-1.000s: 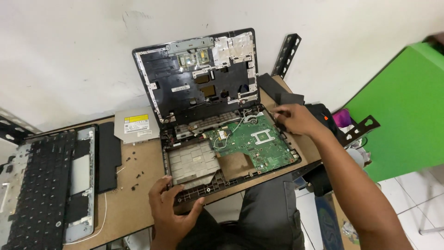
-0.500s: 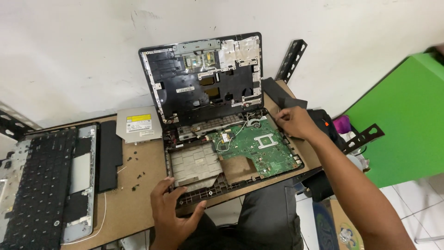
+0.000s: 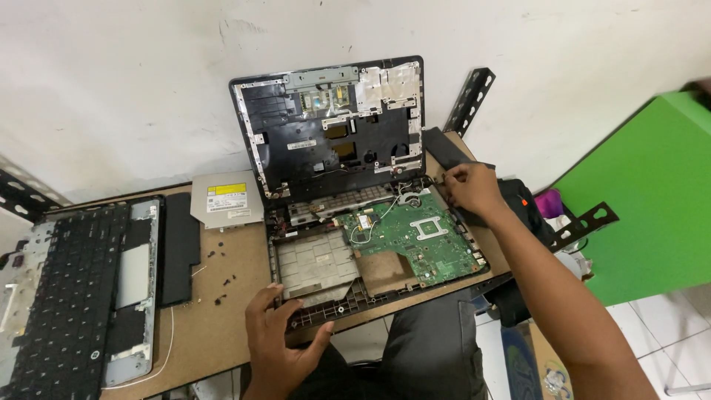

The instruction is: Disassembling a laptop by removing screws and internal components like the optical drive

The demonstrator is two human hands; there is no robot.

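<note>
- An opened black laptop base shell point(image 3: 318, 311) lies on the brown wooden bench point(image 3: 222, 326), with its keyboard deck removed and the internals exposed.
- A green printed circuit board point(image 3: 415, 241) sits in the right half of the shell; a bare grey metal plate point(image 3: 315, 263) occupies the left half.
- The black display back cover point(image 3: 326, 141) stands upright behind the base, leaning towards the white wall point(image 3: 148, 74), with silver foil patches along its upper edge.
- The left hand point(image 3: 281, 341) rests on the front left edge of the shell, fingers spread over the rim and thumb set apart; it steadies the shell rather than closing round anything.
- The right hand point(image 3: 470, 189) is at the rear right corner, by the hinge, fingertips pinched together. It appears to nip a small part or cable, though the item is too small to identify.
- A silver flat optical drive point(image 3: 222, 200) lies just left of the shell.
- Small dark screws point(image 3: 218, 278) are scattered on the bench near the drive.
- A black detached keyboard deck point(image 3: 74, 289) lies at the far left of the bench.
</note>
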